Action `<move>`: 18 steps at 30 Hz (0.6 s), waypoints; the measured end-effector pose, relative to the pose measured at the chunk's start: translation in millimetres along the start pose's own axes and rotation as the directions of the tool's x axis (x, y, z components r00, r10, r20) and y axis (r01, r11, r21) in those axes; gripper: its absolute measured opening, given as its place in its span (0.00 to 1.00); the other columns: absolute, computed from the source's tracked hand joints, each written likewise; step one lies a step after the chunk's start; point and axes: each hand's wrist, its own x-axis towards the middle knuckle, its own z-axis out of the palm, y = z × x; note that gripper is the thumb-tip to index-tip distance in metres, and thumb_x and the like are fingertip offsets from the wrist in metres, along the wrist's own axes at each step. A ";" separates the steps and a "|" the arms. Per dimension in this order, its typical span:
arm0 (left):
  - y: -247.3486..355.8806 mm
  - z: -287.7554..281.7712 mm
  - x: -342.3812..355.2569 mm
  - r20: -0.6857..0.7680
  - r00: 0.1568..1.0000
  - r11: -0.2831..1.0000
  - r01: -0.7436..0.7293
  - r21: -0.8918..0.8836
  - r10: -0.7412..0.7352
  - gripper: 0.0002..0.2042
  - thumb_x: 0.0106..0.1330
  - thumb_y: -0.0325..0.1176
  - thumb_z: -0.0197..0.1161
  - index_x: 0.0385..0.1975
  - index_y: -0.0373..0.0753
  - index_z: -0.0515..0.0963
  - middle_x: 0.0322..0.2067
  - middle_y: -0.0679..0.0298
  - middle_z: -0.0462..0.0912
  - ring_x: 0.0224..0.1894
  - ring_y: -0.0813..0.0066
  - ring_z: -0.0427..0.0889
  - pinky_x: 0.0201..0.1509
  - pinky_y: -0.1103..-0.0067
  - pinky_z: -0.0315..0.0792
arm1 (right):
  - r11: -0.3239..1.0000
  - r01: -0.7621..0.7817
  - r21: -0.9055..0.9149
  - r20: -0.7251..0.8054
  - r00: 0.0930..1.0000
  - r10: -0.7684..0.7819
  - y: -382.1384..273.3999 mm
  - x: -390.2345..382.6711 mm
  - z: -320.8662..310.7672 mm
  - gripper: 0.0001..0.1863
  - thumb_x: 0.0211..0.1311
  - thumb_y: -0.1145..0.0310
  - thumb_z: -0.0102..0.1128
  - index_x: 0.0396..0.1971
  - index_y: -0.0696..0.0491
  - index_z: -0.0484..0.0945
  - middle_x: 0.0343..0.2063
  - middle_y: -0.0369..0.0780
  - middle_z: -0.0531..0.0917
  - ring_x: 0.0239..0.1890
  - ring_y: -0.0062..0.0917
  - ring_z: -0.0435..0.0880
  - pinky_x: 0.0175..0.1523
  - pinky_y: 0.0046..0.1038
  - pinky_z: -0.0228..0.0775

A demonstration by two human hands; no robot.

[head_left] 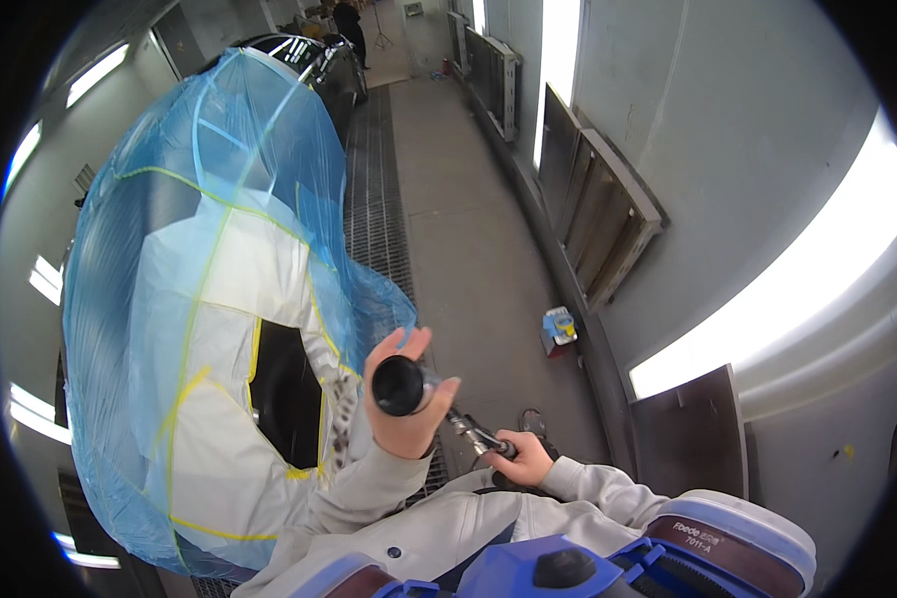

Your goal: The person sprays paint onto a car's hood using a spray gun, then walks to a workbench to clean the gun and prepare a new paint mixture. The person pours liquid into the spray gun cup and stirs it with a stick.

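I hold a spray gun (471, 433) up in front of me, its metal body between my two hands. My left hand (405, 427) is closed around the gun's cup, whose round black end (398, 386) faces up. Lower and to the right, my right hand (525, 459) grips the dark end of the metal part. Just left of my left hand stands a car covered in blue plastic film (130, 319). White masking paper (209, 453) edged with yellow tape frames a bare, glossy black panel (287, 399) on it.
A floor grate (377, 189) runs along the car. At the right wall lean dark framed panels (608, 204) and a brown board (690, 429). A small box with blue and yellow items (559, 329) sits on the floor. Another dark car (334, 75) and a person (349, 28) are far ahead.
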 end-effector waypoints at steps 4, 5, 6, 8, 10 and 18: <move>9.0 7.7 -23.6 0.126 0.992 0.993 0.003 -0.115 0.011 0.38 0.53 0.18 0.78 0.66 0.31 0.66 0.60 0.54 0.78 0.67 0.65 0.77 0.63 0.77 0.73 | 0.995 -0.097 0.034 -0.167 0.981 0.102 5.8 -56.7 25.6 0.10 0.64 0.66 0.68 0.39 0.57 0.84 0.24 0.43 0.85 0.26 0.21 0.82 0.34 0.30 0.75; 12.1 11.2 -29.3 0.135 0.990 0.976 0.063 -0.206 -0.035 0.38 0.53 0.18 0.78 0.66 0.31 0.66 0.60 0.55 0.79 0.67 0.64 0.78 0.61 0.78 0.74 | 0.984 -0.178 -0.018 -0.208 0.963 0.170 3.3 -68.1 27.6 0.09 0.63 0.68 0.68 0.38 0.58 0.83 0.23 0.43 0.84 0.24 0.20 0.80 0.32 0.30 0.74; 14.3 13.8 -33.1 0.161 0.985 0.959 0.099 -0.265 -0.057 0.38 0.53 0.18 0.78 0.66 0.31 0.66 0.60 0.55 0.79 0.67 0.64 0.78 0.60 0.78 0.75 | 0.982 -0.187 -0.022 -0.234 0.956 0.177 0.1 -76.2 29.9 0.10 0.63 0.68 0.68 0.38 0.58 0.83 0.22 0.42 0.84 0.24 0.20 0.79 0.32 0.30 0.73; 19.8 20.8 -39.5 0.210 0.976 0.922 0.137 -0.363 -0.062 0.38 0.54 0.18 0.78 0.66 0.31 0.66 0.60 0.55 0.79 0.66 0.64 0.79 0.59 0.78 0.76 | 0.975 -0.211 -0.071 -0.267 0.946 0.185 -9.1 -88.6 32.1 0.12 0.62 0.67 0.69 0.39 0.59 0.83 0.21 0.42 0.82 0.23 0.20 0.79 0.32 0.30 0.73; 26.1 28.8 -44.5 0.276 0.957 0.868 0.211 -0.450 -0.089 0.39 0.54 0.20 0.78 0.67 0.32 0.66 0.59 0.51 0.81 0.67 0.62 0.78 0.68 0.71 0.69 | 0.960 -0.275 -0.042 -0.286 0.925 0.252 -19.6 -101.9 34.8 0.13 0.63 0.64 0.68 0.39 0.58 0.84 0.22 0.43 0.83 0.23 0.23 0.80 0.32 0.32 0.74; 61.2 59.3 -82.8 0.426 0.873 0.928 -0.073 -0.366 0.237 0.28 0.53 0.25 0.76 0.58 0.35 0.78 0.52 0.58 0.88 0.64 0.56 0.81 0.79 0.54 0.54 | 0.942 -0.335 -0.010 -0.491 0.822 0.287 -20.5 -169.2 43.8 0.17 0.66 0.56 0.68 0.45 0.54 0.83 0.33 0.44 0.87 0.35 0.33 0.87 0.42 0.36 0.79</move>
